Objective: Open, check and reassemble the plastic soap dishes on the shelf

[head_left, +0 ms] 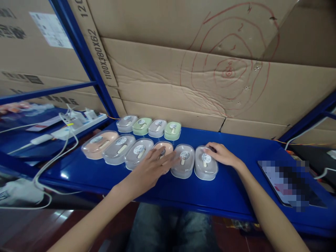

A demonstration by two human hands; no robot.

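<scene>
Small lidded lunch boxes with clear tops and round labels stand in two rows on a blue tabletop (pixel 233 147). My left hand (pixel 154 162) is over the front row, fingers spread, partly covering a peach lunch box (pixel 164 145) and reaching the edge of the grey lunch box (pixel 187 166) beside it. My right hand (pixel 220 153) is at the far right corner of the rightmost grey lunch box (pixel 206 171), its thumb on the lid and its fingers curled at the back edge. Another peach lunch box (pixel 96 148) ends the row at the left.
Behind stands the back row, including a green lunch box (pixel 172 131). A cardboard panel (pixel 162 70) with red rings rises at the back. White cables and a power strip (pixel 86 122) lie left; a pixelated flat item (pixel 288 182) lies right. Blue posts (pixel 78 45) frame the table.
</scene>
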